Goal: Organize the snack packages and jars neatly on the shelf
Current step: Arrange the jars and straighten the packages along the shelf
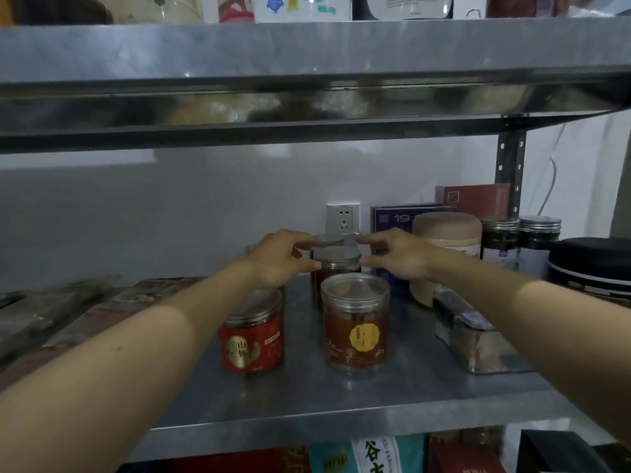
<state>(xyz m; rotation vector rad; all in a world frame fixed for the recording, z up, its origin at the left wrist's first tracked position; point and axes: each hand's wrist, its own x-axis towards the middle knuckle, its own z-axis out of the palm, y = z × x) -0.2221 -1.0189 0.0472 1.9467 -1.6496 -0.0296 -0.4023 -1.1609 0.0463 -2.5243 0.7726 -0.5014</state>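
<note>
On my feed both hands are far in on the middle shelf (pixel 341 397), set on either side of the rear jar (pixel 336 268), a brown one with a silver lid standing near the back wall. My left hand (pixel 283 257) has its thumb and curled fingers against the lid's left edge, and my right hand (pixel 397 254) mirrors it on the right, so the jar is gripped between them. A second silver lid (pixel 329 239) shows just above; I cannot tell whether it is stacked or behind. In front stand a yellow-label jar (pixel 355 322) and a red-label jar (pixel 252 339); flat snack packages (pixel 68 319) lie to the left
</note>
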